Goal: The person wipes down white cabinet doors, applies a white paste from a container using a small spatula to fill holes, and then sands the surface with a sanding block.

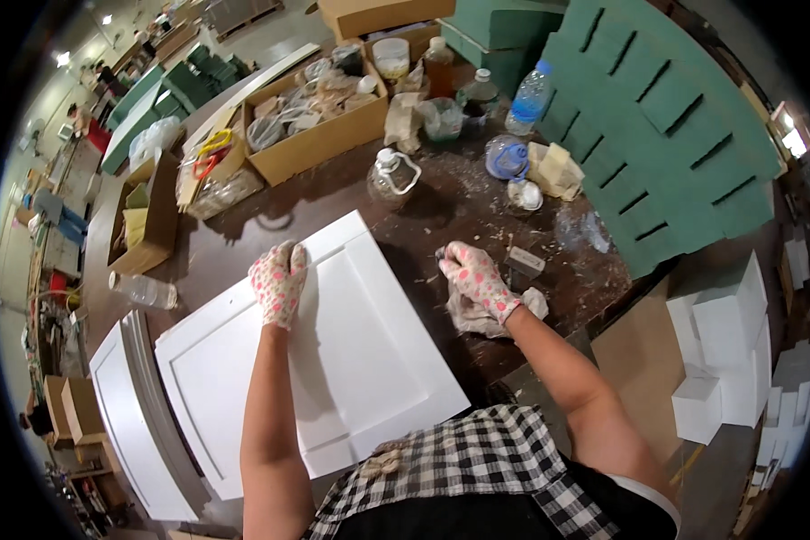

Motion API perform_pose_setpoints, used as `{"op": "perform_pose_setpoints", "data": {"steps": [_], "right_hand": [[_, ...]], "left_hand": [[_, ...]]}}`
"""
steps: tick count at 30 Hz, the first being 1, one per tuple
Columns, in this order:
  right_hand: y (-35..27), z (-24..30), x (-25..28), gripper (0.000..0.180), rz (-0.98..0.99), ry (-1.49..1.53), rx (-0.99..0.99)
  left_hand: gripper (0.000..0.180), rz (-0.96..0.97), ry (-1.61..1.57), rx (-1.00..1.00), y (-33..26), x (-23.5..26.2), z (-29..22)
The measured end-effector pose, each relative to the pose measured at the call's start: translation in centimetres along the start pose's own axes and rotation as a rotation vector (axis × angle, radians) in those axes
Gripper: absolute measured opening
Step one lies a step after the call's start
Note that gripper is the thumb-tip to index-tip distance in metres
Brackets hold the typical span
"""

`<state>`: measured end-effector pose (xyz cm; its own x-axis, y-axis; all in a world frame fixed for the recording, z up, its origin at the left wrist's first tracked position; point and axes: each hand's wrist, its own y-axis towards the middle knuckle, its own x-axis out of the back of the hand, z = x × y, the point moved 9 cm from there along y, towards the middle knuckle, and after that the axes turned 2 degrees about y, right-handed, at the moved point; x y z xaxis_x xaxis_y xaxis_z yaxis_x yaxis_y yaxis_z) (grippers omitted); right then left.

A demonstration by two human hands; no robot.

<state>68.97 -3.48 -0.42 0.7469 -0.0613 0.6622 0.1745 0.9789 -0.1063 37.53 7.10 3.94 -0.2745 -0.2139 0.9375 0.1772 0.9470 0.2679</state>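
- The left hand [279,281], in a white glove with pink spots, lies flat with fingers spread on the far edge of a white panel door [315,360]; it presses down and grips nothing.
- The door lies face up on the dark table [405,225], 1 corner toward the bottles, its near end at the person's checked apron [477,454].
- The right hand [477,277], gloved the same way, is curled shut just right of the door, over a crumpled rag [472,317]; something small and dark shows at its fingertips, but I cannot tell what it is.
- A small grey block [525,261] sits just beside that hand, to its right.
- A 2nd white door [121,423] lies to the left of the 1st one, partly under it.
- An open brown carton [319,117] full of bags and jars stands at the far side of the table; a smaller carton [144,220] sits at the left edge.
- A clear plastic bottle [144,290] lies on its side near that smaller carton.
- A bottle with a blue cap [528,97] stands upright at the far right, against green foam slabs [657,126] cut with slots.
- White foam blocks [724,351] are stacked low on the right.
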Motion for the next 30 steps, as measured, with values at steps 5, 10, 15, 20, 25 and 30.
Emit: {"op": "perform_pose_setpoints", "data": {"steps": [5,10,15,20,25,30], "right_hand": [[0.8,1.4,8.7,0.011,-0.137,1.089,0.038],[3.3,-7.9,17.6,0.030,-0.491,0.610,-0.172],[5.5,-11.1,20.0,0.030,-0.654,0.186,0.031],[5.3,1.5,14.0,0.021,-0.542,0.173,0.404],[9.7,8.3,8.5,0.022,-0.470,0.035,0.513],[13.3,13.4,3.5,0.044,-0.320,-0.062,0.553]], "left_hand": [[0.029,-0.020,-0.009,0.026,-0.5,0.6,0.9],[0.029,-0.035,-0.005,0.049,-0.4,0.4,1.3],[0.028,-0.046,-0.047,0.040,0.0,-0.5,0.4],[0.024,-0.095,-0.002,-0.025,-0.1,1.0,0.0],[0.026,-0.055,0.011,0.008,-0.3,1.2,0.3],[0.026,-0.056,0.006,-0.005,0.0,1.1,0.2]]}}
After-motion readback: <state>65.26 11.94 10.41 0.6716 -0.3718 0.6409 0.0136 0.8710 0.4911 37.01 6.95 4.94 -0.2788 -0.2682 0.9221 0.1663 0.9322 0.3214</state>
